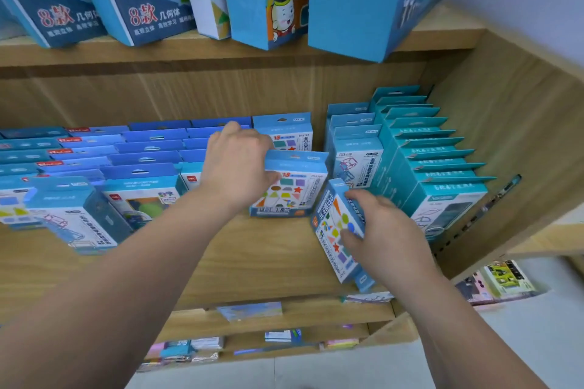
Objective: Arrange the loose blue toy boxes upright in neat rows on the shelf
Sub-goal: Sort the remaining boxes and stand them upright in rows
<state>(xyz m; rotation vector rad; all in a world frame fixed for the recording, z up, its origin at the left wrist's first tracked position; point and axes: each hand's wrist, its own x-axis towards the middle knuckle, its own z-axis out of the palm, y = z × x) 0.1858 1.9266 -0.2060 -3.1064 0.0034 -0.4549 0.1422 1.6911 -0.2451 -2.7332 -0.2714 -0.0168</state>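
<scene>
The left hand grips an upright box, the right hand a tilted box beside teal rows.

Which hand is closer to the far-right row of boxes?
Right. The right hand is just left of that row; the left hand is farther left, holding a box.

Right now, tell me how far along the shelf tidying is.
Partly done. Done: the teal row on the right and the blue rows on the left stand neatly. In hand: the left hand holds a shapes box upright; the right hand grips a tilted box. Left: both need seating, and the front-left box looks askew.
</scene>
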